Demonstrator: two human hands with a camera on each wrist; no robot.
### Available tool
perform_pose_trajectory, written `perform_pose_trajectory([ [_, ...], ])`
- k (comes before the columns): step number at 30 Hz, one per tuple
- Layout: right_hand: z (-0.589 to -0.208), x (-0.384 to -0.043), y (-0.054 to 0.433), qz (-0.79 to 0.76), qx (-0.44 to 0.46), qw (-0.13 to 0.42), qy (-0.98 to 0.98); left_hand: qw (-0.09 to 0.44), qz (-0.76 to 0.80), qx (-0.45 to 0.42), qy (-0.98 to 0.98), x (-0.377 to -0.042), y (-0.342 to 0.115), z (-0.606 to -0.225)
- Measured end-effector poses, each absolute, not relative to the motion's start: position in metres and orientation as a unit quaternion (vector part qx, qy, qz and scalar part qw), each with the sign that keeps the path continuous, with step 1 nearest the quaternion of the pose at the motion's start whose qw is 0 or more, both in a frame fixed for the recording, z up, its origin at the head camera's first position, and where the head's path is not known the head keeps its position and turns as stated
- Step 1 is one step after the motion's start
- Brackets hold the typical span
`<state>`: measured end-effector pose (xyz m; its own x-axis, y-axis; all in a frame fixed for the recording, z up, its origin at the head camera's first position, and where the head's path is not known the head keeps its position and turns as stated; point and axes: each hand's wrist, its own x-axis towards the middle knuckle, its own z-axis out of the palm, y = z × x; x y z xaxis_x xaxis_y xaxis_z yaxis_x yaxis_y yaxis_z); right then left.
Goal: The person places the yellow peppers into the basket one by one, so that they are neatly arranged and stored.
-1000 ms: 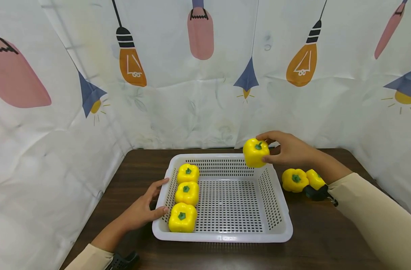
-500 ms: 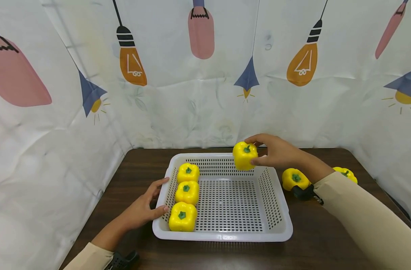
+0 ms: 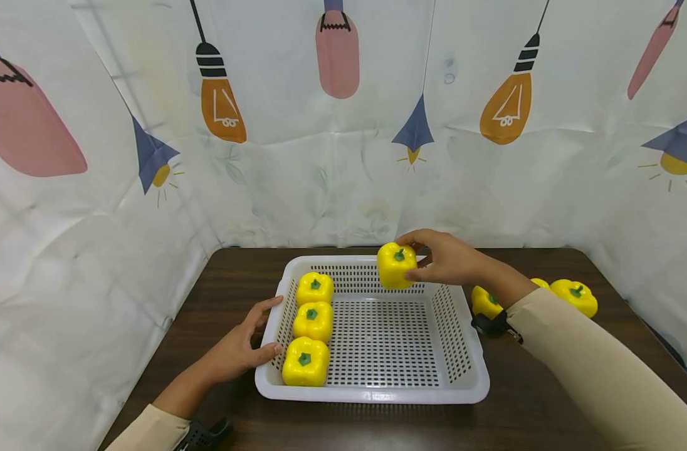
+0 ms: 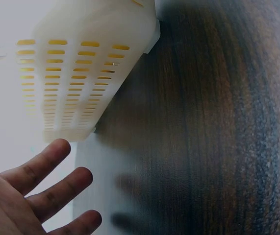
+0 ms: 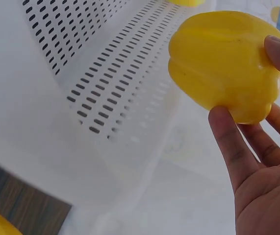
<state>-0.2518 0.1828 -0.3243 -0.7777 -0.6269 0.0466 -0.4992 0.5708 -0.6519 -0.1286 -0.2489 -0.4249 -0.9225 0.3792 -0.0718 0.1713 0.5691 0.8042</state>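
Note:
My right hand (image 3: 447, 258) grips a yellow bell pepper (image 3: 393, 266) with a green stem, held upright over the back part of a white perforated basket (image 3: 372, 396). The right wrist view shows thumb and fingers around the pepper (image 5: 223, 63) at its stem end. Inside the basket, three yellow peppers (image 3: 312, 322) stand in a column along the left wall. My left hand (image 3: 239, 347) rests at the basket's left rim, thumb and fingers spread. In the left wrist view its straight fingers (image 4: 63, 193) reach alongside the basket's outer wall (image 4: 76, 73).
Several more yellow peppers (image 3: 573, 297) lie on the dark wooden table (image 3: 546, 376) right of the basket, partly hidden by my right forearm. A patterned white cloth (image 3: 298, 188) hangs behind the table and at its sides.
My right hand has carried its pepper leftward and slightly lower, further in over the basket. Peppers behind the forearm have come into view at the right. The left hand stays put.

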Motion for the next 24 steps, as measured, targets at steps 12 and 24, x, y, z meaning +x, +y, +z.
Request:
perform_pose_trajectory([
  [12,-0.336,-0.253,0.168,-0.361,-0.324,0.106,0.868,0.123,0.441,0.152,0.876,-0.129,-0.248,-0.423],
  [24,-0.345,-0.254,0.146,-0.349,-0.318,0.123,0.873,0.119,0.433,0.152,0.88,-0.128,-0.247,-0.423],
])
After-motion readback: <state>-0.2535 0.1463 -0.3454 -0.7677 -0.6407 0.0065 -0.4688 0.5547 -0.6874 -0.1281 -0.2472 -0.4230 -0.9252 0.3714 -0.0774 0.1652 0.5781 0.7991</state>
